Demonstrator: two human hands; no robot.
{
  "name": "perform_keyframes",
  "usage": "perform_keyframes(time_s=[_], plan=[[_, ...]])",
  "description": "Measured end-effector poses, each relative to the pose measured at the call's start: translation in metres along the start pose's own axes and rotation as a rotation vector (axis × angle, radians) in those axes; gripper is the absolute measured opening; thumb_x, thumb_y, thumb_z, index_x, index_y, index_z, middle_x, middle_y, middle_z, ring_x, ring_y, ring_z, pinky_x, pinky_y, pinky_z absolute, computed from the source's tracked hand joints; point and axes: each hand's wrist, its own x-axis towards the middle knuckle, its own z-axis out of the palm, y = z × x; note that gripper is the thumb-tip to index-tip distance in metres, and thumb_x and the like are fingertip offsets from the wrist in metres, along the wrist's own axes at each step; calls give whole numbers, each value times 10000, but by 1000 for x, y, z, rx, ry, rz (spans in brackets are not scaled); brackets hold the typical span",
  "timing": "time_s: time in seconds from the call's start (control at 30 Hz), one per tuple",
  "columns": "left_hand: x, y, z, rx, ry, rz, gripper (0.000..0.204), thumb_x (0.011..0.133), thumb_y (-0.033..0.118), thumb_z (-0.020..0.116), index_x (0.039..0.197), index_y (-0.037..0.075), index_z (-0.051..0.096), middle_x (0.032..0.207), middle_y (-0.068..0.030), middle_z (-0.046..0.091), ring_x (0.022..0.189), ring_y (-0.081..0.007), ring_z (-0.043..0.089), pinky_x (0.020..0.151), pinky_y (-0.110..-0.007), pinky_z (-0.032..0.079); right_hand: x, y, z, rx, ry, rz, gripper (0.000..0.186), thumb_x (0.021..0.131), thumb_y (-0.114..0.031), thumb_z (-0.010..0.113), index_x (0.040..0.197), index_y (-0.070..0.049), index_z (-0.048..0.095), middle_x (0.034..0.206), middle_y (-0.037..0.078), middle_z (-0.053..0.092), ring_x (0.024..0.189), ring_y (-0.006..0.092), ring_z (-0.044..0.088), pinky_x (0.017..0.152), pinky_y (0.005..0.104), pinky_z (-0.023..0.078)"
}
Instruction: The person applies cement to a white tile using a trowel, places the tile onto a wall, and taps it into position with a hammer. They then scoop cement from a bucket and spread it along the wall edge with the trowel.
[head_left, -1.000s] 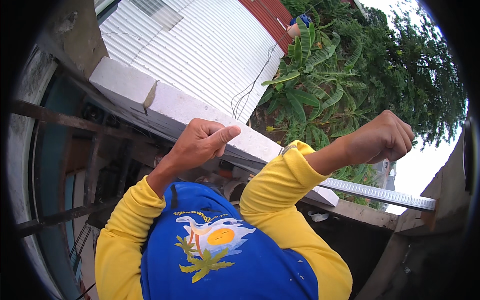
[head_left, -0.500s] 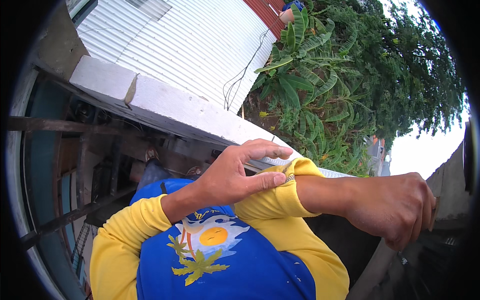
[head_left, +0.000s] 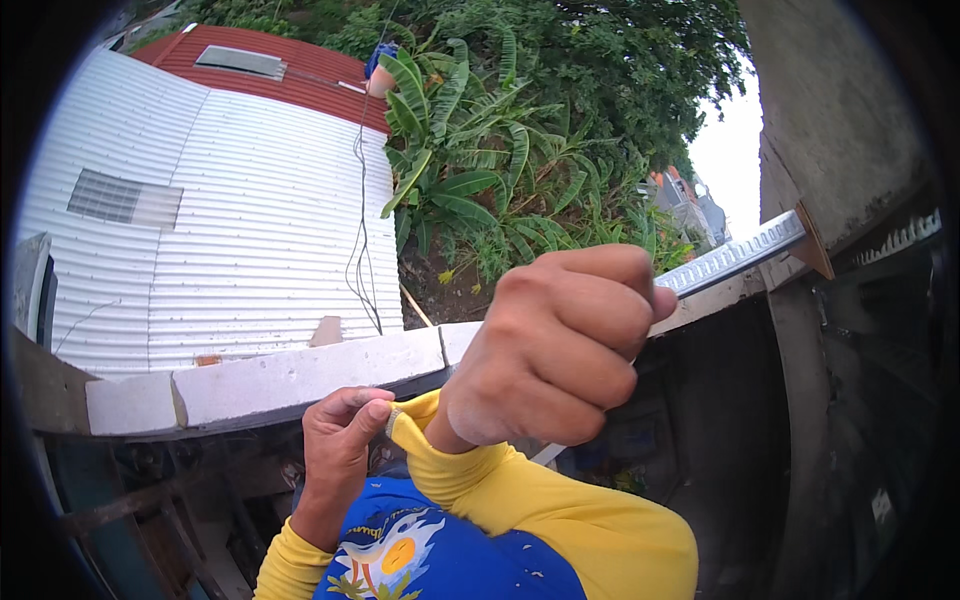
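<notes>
My left hand (head_left: 340, 445), low at the centre left, pinches the rolled edge of the yellow sleeve cuff (head_left: 410, 430) on my right arm, with a grey band along that edge. My right hand (head_left: 548, 350) is raised in front of the camera in a fist, knuckles up, with nothing visible in it; the cuff sits around its wrist. Below both hands is the front of my blue shirt (head_left: 370, 506) with a printed picture on it.
A white block wall (head_left: 260, 385) runs across behind my hands. Beyond it are corrugated roofs (head_left: 250, 250), hanging wires and banana plants (head_left: 470, 200). A perforated metal channel (head_left: 730, 257) crosses at the right to a concrete wall (head_left: 840, 120). Dark metal bars (head_left: 131, 506) lie below left.
My left hand has moved onto the right sleeve cuff and closed on it. My right fist has swung inward to the centre, closer to the camera. The view has turned, shifting the wall down.
</notes>
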Motion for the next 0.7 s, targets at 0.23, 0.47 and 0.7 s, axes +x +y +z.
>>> perform_keyframes(time_s=[0.23, 0.47, 0.7], plan=[[22, -25, 2, 124, -15, 22, 231, 1021, 200, 778, 1101, -17, 763, 1008, -92, 767, 917, -129, 693, 885, -278, 548, -35, -1, 18, -130, 216, 141, 411, 1051, -201, 644, 750, -73, 397, 591, 13, 333, 439, 91, 278, 396, 286, 221], [60, -36, -19, 425, 115, -41, 345, 1065, 323, 724, 1145, -11, 752, 925, -115, 754, 859, -150, 690, 904, -276, 546, -110, -5, 43, -672, 331, 251, 368, 1009, -210, 718, 760, -64, 490, 642, 9, 425, 512, 133, 359, 493, 321, 333], [100, -67, -19, 970, 87, -45, 643, 1146, 380, 549, 1674, 80, 340, 1487, -208, 625, 1397, -320, 584, 1196, -452, 410, -281, -78, 95, -1377, 724, 702, 347, 1031, -319, 739, 845, -33, 677, 722, -16, 625, 668, 67, 559, 626, 297, 443]])
